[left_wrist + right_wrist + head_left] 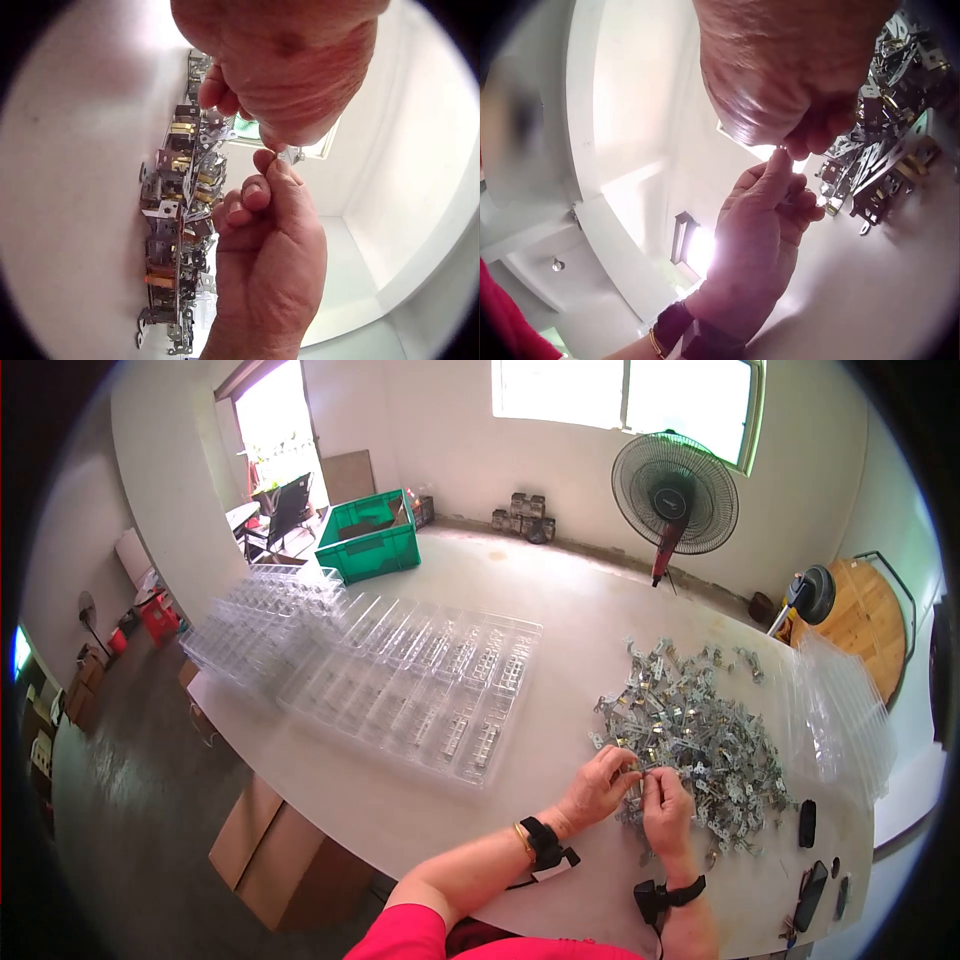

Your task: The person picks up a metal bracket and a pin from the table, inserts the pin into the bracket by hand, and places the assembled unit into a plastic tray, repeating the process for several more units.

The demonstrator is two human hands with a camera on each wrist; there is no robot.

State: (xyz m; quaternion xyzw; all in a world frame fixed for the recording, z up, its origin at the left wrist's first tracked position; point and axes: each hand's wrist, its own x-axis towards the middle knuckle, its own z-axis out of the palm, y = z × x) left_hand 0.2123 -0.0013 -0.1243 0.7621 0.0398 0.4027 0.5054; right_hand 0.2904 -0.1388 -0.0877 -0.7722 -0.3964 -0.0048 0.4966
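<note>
nearest in the left-wrist view, the left hand (285, 71) meets the right hand (270, 251), both pinching a small metal part (298, 154), its silvery tip showing. in the head view they hold it at the edge of a heap (700, 750) of grey, brass-flecked pieces. in the right-wrist view its shape is hard to tell.

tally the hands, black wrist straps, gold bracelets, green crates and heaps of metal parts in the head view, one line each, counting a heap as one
Left hand and right hand: 2
Black wrist straps: 2
Gold bracelet: 1
Green crate: 1
Heap of metal parts: 1
Total: 7
</note>
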